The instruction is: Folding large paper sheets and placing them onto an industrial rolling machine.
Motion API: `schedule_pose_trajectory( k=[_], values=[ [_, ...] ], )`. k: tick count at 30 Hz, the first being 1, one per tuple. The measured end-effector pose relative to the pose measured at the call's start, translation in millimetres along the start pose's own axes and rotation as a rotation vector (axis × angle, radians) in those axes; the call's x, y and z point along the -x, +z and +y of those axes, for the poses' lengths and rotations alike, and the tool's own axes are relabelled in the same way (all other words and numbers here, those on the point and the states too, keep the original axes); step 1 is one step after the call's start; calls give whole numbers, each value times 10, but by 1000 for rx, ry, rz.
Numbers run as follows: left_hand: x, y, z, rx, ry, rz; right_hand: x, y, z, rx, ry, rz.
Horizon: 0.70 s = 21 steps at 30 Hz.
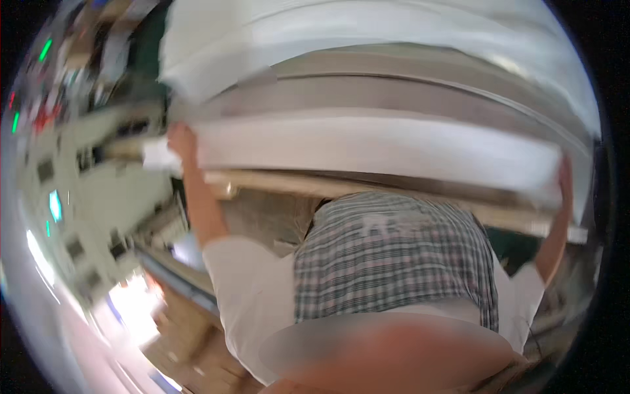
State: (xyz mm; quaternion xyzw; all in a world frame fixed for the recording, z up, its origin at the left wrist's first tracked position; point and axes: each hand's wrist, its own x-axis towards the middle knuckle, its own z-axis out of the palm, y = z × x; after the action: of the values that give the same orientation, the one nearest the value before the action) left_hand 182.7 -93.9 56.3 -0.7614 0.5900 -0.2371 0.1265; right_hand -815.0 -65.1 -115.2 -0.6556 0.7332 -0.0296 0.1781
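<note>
A long white band (367, 141), of cloth or paper by its look, stretches across in front of me above the near edge of the worktable. My left hand (182, 141) is closed on its left end, with the fingers curled over the material. At the far right end, my right hand (566, 180) grips the band, partly blurred and with most fingers hidden. Both arms are spread wide. Behind the band lies a smooth grey-brown surface (426, 92), and beyond that a large white sheet (394, 26) bulges across the back.
A pale wooden edge (289, 184) runs between the band and my checked apron (394, 256). To the left are a grey rail (177, 282), a pale green wall or cabinet (125, 203) and brown boxes (180, 328). Blurred clutter with small lights fills the far left.
</note>
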Motion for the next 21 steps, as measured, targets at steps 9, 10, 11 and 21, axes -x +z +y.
schedule_pose_trajectory(
  k=[9, 10, 11, 21],
  values=[
    [167, -2143, 4290, 940, 1234, -1008, 423, -699, -1086, -115, 116, -29],
    [241, -2119, 4568, 1015, 1241, -1030, 461, -716, -1185, -248, 138, 20],
    [290, -2265, 4789, 987, 1326, -1010, 507, -687, -1259, -385, 163, 65],
    [518, -3195, 6516, 1060, 1484, -1258, 391, -538, -1629, -612, 272, 176]
  ],
)
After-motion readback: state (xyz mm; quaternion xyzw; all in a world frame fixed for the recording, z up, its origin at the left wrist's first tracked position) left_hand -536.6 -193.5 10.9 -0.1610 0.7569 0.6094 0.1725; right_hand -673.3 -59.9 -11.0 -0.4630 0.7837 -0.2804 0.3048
